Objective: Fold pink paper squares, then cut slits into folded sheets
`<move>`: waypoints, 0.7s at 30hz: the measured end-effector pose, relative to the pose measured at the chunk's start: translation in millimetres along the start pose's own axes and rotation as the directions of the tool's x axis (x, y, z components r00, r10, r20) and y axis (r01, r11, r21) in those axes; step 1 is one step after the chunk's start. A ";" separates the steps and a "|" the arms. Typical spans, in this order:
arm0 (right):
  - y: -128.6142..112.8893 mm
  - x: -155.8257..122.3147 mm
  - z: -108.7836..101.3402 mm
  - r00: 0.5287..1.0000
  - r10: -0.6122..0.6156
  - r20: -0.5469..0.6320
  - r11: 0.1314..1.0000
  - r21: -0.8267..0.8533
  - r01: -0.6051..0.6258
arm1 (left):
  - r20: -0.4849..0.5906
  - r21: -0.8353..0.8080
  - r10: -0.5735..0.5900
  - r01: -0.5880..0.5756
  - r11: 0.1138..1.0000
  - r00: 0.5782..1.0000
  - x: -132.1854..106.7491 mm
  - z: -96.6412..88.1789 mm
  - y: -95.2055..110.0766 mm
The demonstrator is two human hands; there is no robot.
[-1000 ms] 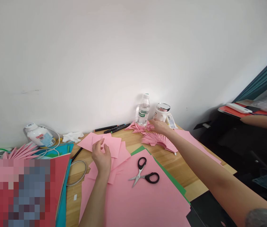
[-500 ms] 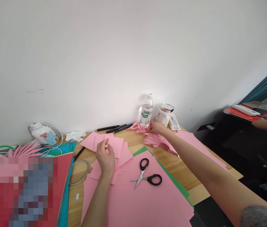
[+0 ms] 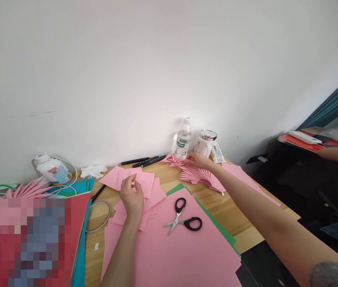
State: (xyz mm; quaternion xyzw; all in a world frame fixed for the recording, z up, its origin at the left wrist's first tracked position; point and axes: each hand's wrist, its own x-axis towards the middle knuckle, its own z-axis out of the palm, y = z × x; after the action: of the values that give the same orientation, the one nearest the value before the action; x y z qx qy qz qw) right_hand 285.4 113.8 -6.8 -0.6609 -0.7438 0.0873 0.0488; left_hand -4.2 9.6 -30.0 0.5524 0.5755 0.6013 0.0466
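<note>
A pale wall [image 3: 157,79] rises behind my wooden worktop [image 3: 228,215]. My left fingers [image 3: 126,184] are bent and released, thumb apart from forefinger, over the small pink paper pieces [image 3: 148,183], which lie overlapped at the far left of the big sheets; I can't tell how firmly they touch. My right fingers [image 3: 190,158] are at the folded pink paper shapes [image 3: 172,160] by the foot of the water bottle [image 3: 183,140]; whether they pinch one, I can't tell. Just below that hand curves a pleated pink paper fan [image 3: 200,177]. Beyond it stands a lidded white mug [image 3: 204,148], with a small packet [image 3: 217,153] on its right. Between my forearms, scissors [image 3: 177,222] lie with blades parted on large pink sheets [image 3: 169,259], green paper [image 3: 223,231] peeking out from under them. Farther off, black markers [image 3: 149,161] lie near the wall, and a white bottle [image 3: 54,170] leans at the left.
</note>
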 end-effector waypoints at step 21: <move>-82.2 31.8 -13.2 0.984 -0.002 0.178 0.983 -0.182 0.035 | 0.063 -0.001 0.035 -0.035 0.999 0.997 -2.0 2.0 -6.7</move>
State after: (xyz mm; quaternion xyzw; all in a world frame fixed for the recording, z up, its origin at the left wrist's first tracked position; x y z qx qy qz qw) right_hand 203.9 137.0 20.8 -0.6453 -0.7561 0.0760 -0.0780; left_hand -5.9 11.7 -36.8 0.5810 0.5641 0.5843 0.0540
